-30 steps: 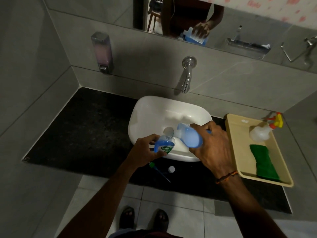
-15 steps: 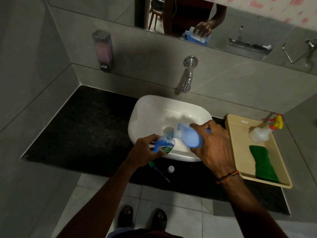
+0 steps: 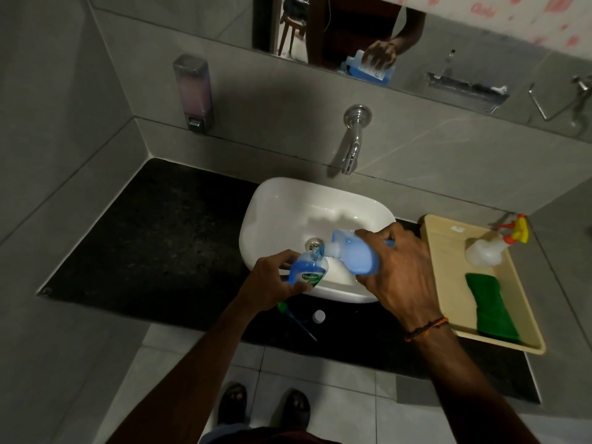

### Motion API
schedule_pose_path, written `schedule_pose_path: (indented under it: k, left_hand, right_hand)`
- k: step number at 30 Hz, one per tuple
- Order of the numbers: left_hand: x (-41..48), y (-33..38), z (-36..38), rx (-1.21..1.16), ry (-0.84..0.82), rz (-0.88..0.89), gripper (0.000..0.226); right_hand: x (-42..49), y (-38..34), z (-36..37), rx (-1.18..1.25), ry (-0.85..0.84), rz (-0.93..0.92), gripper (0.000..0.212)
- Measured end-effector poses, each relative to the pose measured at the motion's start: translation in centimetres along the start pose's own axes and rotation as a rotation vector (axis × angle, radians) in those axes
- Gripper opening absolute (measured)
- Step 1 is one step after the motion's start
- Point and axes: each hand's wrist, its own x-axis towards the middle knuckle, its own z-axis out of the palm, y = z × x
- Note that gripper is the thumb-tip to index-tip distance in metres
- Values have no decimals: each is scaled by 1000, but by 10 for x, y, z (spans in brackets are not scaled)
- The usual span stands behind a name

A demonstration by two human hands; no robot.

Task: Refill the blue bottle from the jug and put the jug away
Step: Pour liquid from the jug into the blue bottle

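Granite worktop [image 3: 160, 235], black and speckled, is seen from the head view, set into a corner of grey-tiled walls. A white basin [image 3: 272, 203] is mounted near its middle, under a chrome tap [image 3: 352, 145] fixed to the back wall. A soap dispenser [image 3: 193, 91] is fixed to that wall above the left back corner, and a mirror [image 3: 480, 27] is hung higher up.

The blue bottle [image 3: 309, 272] is gripped by the left hand [image 3: 272, 280], fingers and thumb curled round it, over the basin's front rim. The jug [image 3: 355, 251] is clasped from above by the right hand [image 3: 400, 277] and tipped leftwards, its spout held at the bottle's open mouth.

A pump head with its tube [image 3: 296, 320] and a small white cap [image 3: 319, 315] are laid between the basin and the worktop's front edge. At the right end a beige tray [image 3: 448, 261] is placed, with a spray bottle [image 3: 487, 249] in its far part and a green cloth [image 3: 491, 307] in its near part. Pale floor tiles [image 3: 320, 395] and sandalled feet [image 3: 232, 403] are seen below.
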Motion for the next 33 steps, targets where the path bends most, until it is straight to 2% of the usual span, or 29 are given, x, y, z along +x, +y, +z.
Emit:
schedule_pose_path:
  k: [33]
  left_hand:
    - [6,-3,2,30,-29,-16,47]
  right_hand:
    - [2,7,9,31,35,-6,71]
